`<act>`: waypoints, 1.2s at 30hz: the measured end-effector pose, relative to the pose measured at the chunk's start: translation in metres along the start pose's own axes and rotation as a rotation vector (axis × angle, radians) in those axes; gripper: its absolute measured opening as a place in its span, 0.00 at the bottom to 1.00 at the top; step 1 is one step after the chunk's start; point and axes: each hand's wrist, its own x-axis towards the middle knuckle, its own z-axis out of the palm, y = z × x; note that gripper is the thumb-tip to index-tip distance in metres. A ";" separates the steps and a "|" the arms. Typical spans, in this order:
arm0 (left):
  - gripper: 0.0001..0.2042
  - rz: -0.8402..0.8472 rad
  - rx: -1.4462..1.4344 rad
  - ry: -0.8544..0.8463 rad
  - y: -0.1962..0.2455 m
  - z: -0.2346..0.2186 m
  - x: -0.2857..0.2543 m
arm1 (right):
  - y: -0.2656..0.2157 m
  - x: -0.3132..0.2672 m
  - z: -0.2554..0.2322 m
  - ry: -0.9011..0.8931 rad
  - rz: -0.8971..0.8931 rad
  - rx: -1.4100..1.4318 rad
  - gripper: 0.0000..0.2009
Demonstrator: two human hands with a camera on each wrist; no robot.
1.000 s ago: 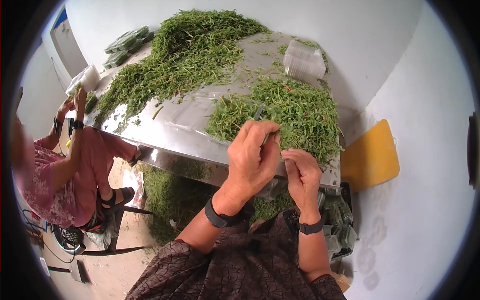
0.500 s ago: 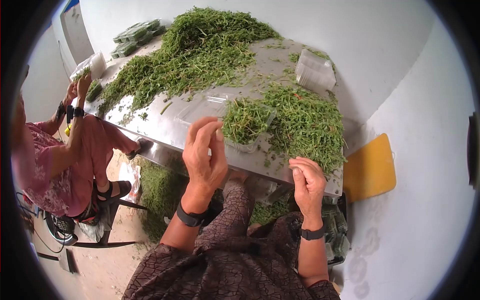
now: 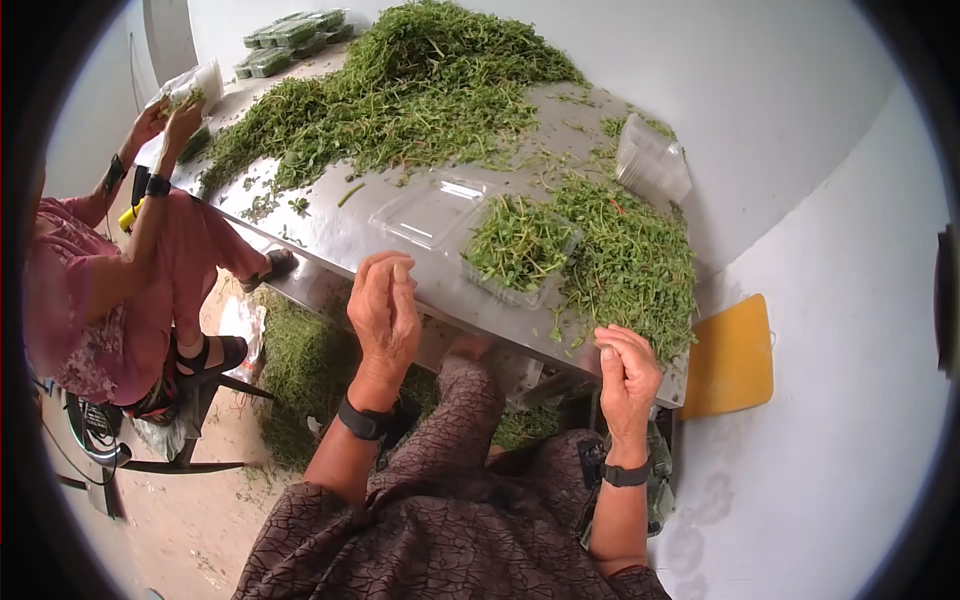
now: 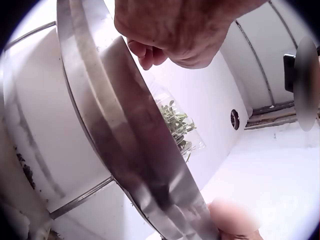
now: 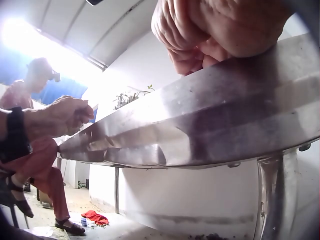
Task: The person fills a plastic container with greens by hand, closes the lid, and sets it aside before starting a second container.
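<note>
A clear plastic clamshell box [image 3: 532, 296] heaped with green leafy stems [image 3: 518, 240] sits at the front of the metal table [image 3: 505, 320], its lid [image 3: 432, 215] folded open to the left. My left hand [image 3: 385, 315] is raised by the table's front edge, left of the box, fingers loosely bent and nothing visible in them. My right hand [image 3: 630, 380] hangs at the front edge on the right, fingers loosely curled, just before a loose pile of greens [image 3: 635, 265]. The same filled box [image 4: 177, 125] shows past the table rim in the left wrist view.
A big mound of greens [image 3: 430, 90] covers the back of the table. A stack of empty clear boxes [image 3: 652, 160] stands at the back right, filled boxes [image 3: 290, 35] at the far left. Another person [image 3: 110, 270] sits at left, handling greens. A yellow board [image 3: 735, 355] leans at right.
Both hands were together over the greens; they have parted, the left moving left and back, the right slightly lower. The filled box, earlier hidden behind the hands, is now in plain view.
</note>
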 end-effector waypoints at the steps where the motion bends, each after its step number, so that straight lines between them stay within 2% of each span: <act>1: 0.06 -0.004 -0.003 0.002 -0.005 0.002 -0.001 | -0.001 0.000 0.000 0.002 0.000 -0.002 0.06; 3: 0.06 0.062 -0.001 -0.038 -0.015 0.007 -0.003 | 0.001 0.000 0.003 0.002 -0.002 -0.008 0.06; 4: 0.01 0.063 -0.025 -0.050 -0.013 0.009 -0.004 | 0.003 -0.001 0.002 0.010 0.001 -0.013 0.06; 9: 0.01 0.143 0.007 -0.078 -0.011 0.015 0.000 | 0.000 -0.001 -0.002 0.033 0.008 -0.038 0.05; 11: 0.02 0.047 -0.001 -0.067 -0.013 0.014 0.008 | -0.013 0.016 -0.006 -0.041 0.289 0.077 0.05; 13: 0.04 0.018 -0.040 -0.069 -0.009 0.015 0.012 | -0.023 0.036 -0.012 -0.006 0.236 -0.015 0.06; 15: 0.06 -0.051 -0.063 -0.086 -0.008 0.015 0.014 | -0.041 0.060 -0.018 -0.038 0.006 -0.297 0.07; 17: 0.08 -0.053 -0.069 -0.079 -0.010 0.017 0.013 | -0.044 0.072 -0.011 -0.043 -0.017 -0.343 0.09; 20: 0.08 -0.100 -0.107 -0.071 -0.021 0.021 0.009 | -0.024 0.079 0.010 -0.171 -0.065 -0.546 0.13; 22: 0.08 0.118 0.019 -0.037 -0.022 0.025 0.009 | -0.013 0.083 0.019 -0.209 -0.074 -0.645 0.13; 23: 0.08 0.115 0.019 -0.034 -0.022 0.026 0.009 | -0.008 0.085 0.023 -0.247 -0.079 -0.741 0.13; 26: 0.09 0.250 0.091 0.011 -0.024 0.030 0.009 | 0.000 0.095 0.027 -0.291 -0.059 -0.777 0.12; 29: 0.09 0.270 0.100 0.027 -0.023 0.031 0.010 | 0.009 0.099 0.028 -0.320 -0.056 -0.802 0.08; 32: 0.10 0.268 0.096 0.018 -0.022 0.030 0.009 | 0.022 0.101 0.020 -0.243 -0.144 -0.838 0.05; 34: 0.10 0.262 0.097 0.019 -0.021 0.030 0.009 | 0.019 0.110 0.008 -0.308 0.006 -0.683 0.03; 35: 0.10 0.260 0.098 0.018 -0.021 0.030 0.009 | 0.017 0.114 0.003 -0.310 0.004 -0.685 0.03; 36: 0.10 0.257 0.096 0.018 -0.021 0.031 0.009 | 0.014 0.119 -0.001 -0.226 0.084 -0.584 0.03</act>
